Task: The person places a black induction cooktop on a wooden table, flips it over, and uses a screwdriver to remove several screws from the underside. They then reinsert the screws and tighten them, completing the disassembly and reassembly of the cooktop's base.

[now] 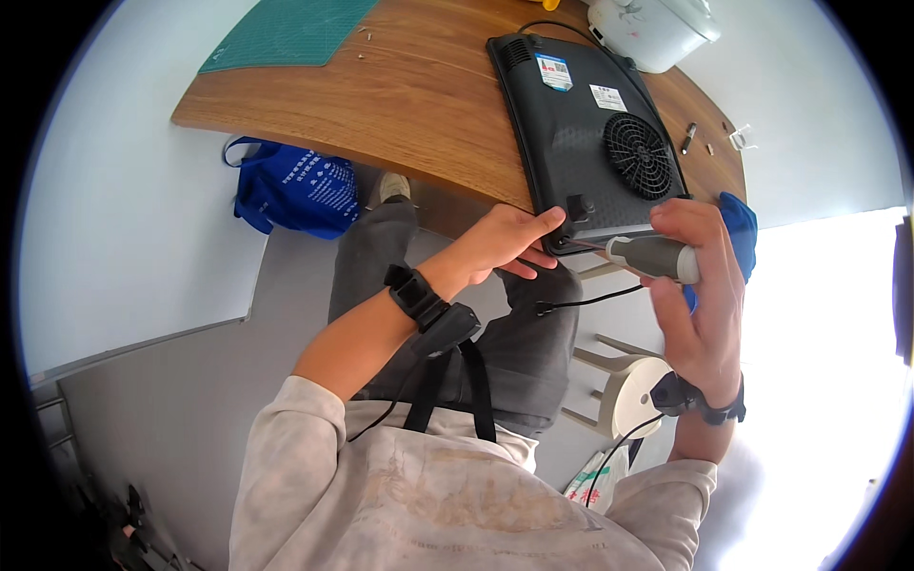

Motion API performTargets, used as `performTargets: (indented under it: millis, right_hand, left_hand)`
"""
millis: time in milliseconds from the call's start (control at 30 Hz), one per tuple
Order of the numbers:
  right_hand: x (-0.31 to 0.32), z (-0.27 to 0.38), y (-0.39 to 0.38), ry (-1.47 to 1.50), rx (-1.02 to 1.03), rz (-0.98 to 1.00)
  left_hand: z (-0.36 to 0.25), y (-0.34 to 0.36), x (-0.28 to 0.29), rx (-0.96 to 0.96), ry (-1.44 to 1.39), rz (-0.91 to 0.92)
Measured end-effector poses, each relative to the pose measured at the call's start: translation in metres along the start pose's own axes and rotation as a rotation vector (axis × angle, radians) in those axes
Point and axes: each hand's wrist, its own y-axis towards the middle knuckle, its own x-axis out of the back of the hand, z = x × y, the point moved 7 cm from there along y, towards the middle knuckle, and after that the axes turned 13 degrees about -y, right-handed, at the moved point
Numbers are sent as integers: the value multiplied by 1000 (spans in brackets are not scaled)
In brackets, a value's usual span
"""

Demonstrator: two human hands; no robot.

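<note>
Black appliance base turned underside-up at the near edge of the wooden table, a driver set to its front corner.

Black plastic underside of the flat appliance [590, 133] faces up, its round fan grille and two labels showing, and it overhangs the curved edge of the wooden table [409, 95]; the left hand [505, 243] lies half open with its fingertips pressed on the near corner by a small black foot, steadying it and gripping nothing; the right hand [700, 285] is wrapped closed around a grey-handled screwdriver [652, 257] lying level, tip aimed at that same corner; judging by the small loose parts [700, 141] lying on the table to the right, some fasteners may already be out, yet the base plate sits in place, so the opening looks barely begun; the tip and whatever screw it meets are hidden behind the fingers, and the glare at lower right washes out that side.
</note>
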Motion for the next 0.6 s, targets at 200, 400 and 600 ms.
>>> performTargets:
  millis: [200, 400, 600]
  right_hand:
    - [-4, -7, 2, 60, -98, -56]
    - [5, -9, 8, -29, -81, -39]
    - [15, -3, 12, -170, -9, -49]
  left_hand:
    - [0, -2, -1, 18, 8, -7]
    - [3, 1, 1, 24, 13, 5]
    - [3, 1, 1, 24, 20, 4]
